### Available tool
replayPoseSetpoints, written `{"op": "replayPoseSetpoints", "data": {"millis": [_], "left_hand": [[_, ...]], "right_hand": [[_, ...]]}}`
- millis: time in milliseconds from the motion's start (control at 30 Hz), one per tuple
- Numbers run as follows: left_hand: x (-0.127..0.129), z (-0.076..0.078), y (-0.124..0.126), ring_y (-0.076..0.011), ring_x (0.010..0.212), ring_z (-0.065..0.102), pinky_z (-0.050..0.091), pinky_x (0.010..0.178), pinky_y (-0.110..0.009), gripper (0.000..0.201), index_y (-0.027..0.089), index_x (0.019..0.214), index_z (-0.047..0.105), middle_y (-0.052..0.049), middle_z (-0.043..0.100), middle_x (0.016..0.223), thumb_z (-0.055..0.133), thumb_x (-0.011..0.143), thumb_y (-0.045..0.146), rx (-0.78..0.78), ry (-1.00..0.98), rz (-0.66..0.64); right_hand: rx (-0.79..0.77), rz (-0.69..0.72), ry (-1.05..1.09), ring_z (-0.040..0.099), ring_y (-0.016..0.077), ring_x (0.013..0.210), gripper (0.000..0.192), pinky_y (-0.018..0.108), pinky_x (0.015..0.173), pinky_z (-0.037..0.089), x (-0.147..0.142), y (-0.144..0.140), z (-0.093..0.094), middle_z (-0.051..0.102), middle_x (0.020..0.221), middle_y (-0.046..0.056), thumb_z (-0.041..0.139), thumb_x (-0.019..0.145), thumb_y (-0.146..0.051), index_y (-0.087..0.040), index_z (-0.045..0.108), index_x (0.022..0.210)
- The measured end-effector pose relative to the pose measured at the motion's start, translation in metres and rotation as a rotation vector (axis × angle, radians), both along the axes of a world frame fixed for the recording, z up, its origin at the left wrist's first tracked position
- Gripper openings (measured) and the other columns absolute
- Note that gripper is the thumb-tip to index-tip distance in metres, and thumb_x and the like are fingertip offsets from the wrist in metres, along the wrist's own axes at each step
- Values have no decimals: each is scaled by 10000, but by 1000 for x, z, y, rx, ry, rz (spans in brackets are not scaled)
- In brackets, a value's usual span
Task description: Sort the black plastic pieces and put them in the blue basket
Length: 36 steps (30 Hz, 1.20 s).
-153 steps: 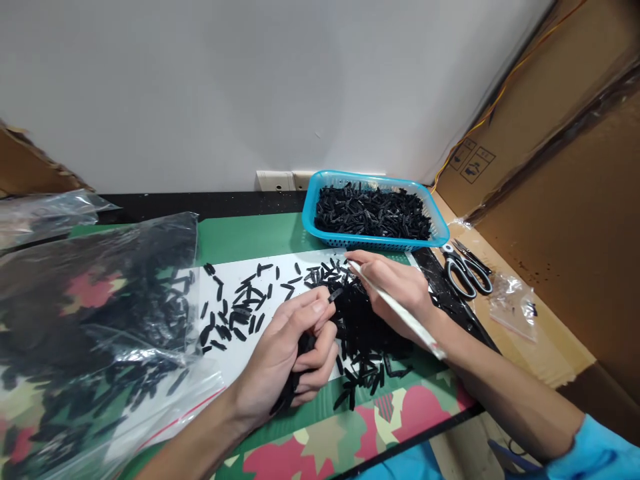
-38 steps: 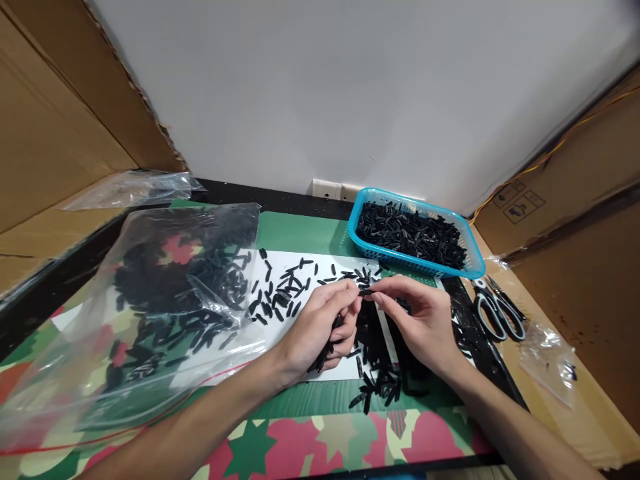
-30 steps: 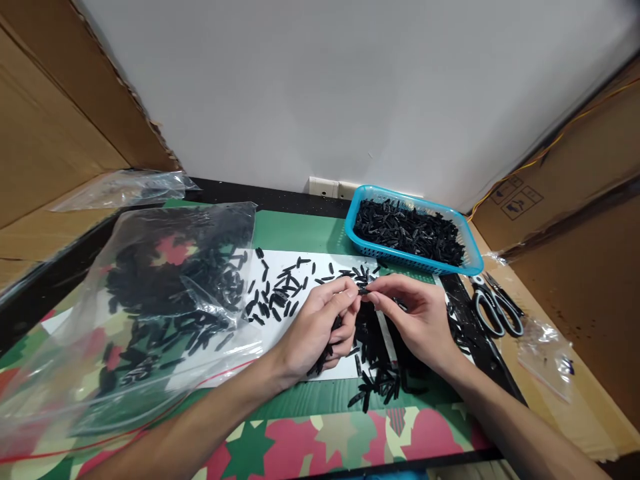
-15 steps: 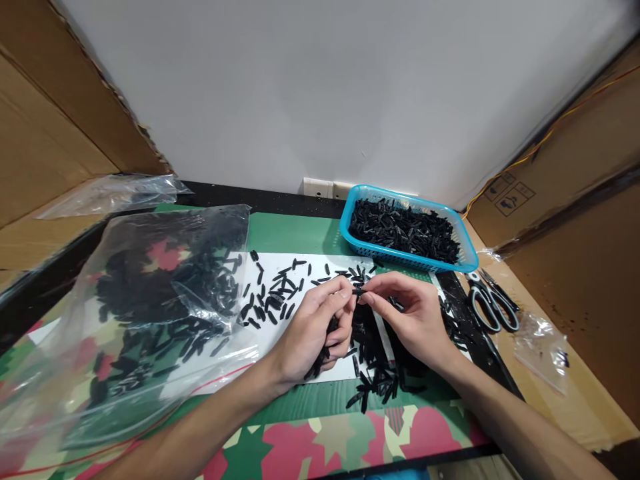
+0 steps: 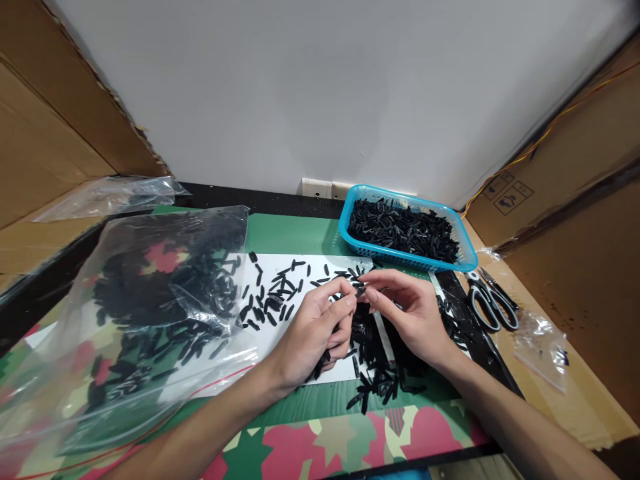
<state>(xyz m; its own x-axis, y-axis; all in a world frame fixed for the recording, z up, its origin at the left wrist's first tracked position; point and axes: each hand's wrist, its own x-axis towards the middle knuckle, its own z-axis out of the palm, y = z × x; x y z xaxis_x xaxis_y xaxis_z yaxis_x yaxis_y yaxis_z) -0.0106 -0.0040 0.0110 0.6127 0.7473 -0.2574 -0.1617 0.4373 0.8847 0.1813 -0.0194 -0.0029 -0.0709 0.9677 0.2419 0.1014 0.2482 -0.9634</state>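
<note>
In front of me, my left hand (image 5: 317, 327) is closed, with several black strips tucked under its curled fingers. Its thumb and forefinger pinch one small black strip (image 5: 361, 291). My right hand (image 5: 410, 307) meets it from the other side, thumb and fingertips bent around the strip's near end. What the strips are made of I cannot make out. Below the hands lies a heap of loose black strips (image 5: 383, 383), partly hidden by them. More strips (image 5: 283, 287) are scattered over a white sheet (image 5: 270, 263) to the left.
A blue plastic basket (image 5: 345, 230) filled with black strips stands at the back right. A large clear zip bag (image 5: 165, 280) with more strips covers the left side. Scissors (image 5: 493, 303) and a small clear bag (image 5: 543, 347) lie on cardboard at right. A wall rises behind.
The strip between my fingertips has turned from level to tilted, and the right fingertips have parted slightly. The left hand has barely moved.
</note>
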Motion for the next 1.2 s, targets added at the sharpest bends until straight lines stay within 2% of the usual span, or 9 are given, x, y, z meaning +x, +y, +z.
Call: {"op": "replayPoseSetpoints", "data": {"millis": [367, 433, 533, 633, 733, 800, 900, 1100, 1200], "left_hand": [[-1, -3, 0, -51, 358, 261, 228, 312, -111, 341, 255, 912, 446, 129, 349, 499, 596, 989, 552, -8, 1, 4], [0, -2, 0, -53, 357, 270, 230, 309, -114, 329, 252, 898, 454, 122, 354, 501, 579, 997, 540, -9, 3, 2], [0, -2, 0, -56, 365, 278, 230, 309, -115, 309, 244, 879, 473, 111, 358, 508, 551, 1010, 513, -19, 13, 1], [0, -2, 0, -57, 373, 272, 197, 307, -111, 316, 237, 851, 483, 102, 349, 512, 533, 1016, 502, -31, -4, 13], [-1, -2, 2, -62, 373, 266, 178, 296, -117, 322, 238, 838, 484, 98, 350, 515, 530, 1012, 505, -45, -44, 24], [-1, -3, 2, -63, 369, 254, 175, 291, -123, 324, 240, 837, 484, 98, 349, 515, 531, 1008, 510, -57, -48, 30], [-1, -5, 3, -66, 369, 255, 162, 294, -127, 344, 240, 837, 489, 95, 350, 517, 517, 1008, 537, -65, -32, 29], [2, -7, 2, -80, 365, 251, 162, 298, -138, 347, 251, 881, 507, 96, 350, 508, 463, 1003, 573, -102, 41, 75], [5, -6, 2, -85, 386, 306, 237, 312, -149, 354, 233, 849, 519, 78, 405, 529, 460, 1000, 549, -16, 95, 134]], "right_hand": [[63, 15, -86, 777, 182, 792, 153, 284, 705, 633, -2, 0, 0, 821, 941, 53, 686, 1015, -311, -209, 791, 1058], [213, -26, -241, 767, 179, 775, 125, 294, 705, 622, 1, -2, 2, 814, 917, 47, 657, 1020, -232, -212, 779, 1041], [676, -111, -507, 745, 196, 737, 247, 328, 669, 601, 15, -2, 4, 799, 884, 46, 660, 955, -84, -234, 759, 1125], [1031, -349, -640, 730, 232, 712, 453, 371, 637, 580, 38, 10, 7, 786, 851, 36, 698, 895, -52, -295, 724, 1276], [912, -724, -758, 722, 243, 759, 335, 405, 726, 567, 54, 29, 9, 798, 914, 70, 687, 961, -143, -273, 746, 1264], [695, -790, -827, 664, 200, 632, 277, 371, 676, 539, 55, 37, 8, 785, 840, 54, 663, 1011, -254, -228, 749, 1273], [602, -629, -823, 602, 149, 539, 214, 314, 601, 498, 43, 36, 2, 791, 825, 44, 662, 1020, -265, -201, 768, 1194], [820, -24, -704, 614, 138, 555, 103, 287, 558, 436, 6, 5, -5, 741, 727, 38, 656, 1008, -157, -157, 741, 1066], [852, 168, -680, 595, 144, 576, 122, 297, 572, 415, -8, -5, -8, 716, 730, 33, 687, 1007, -214, -144, 723, 1100]]}}
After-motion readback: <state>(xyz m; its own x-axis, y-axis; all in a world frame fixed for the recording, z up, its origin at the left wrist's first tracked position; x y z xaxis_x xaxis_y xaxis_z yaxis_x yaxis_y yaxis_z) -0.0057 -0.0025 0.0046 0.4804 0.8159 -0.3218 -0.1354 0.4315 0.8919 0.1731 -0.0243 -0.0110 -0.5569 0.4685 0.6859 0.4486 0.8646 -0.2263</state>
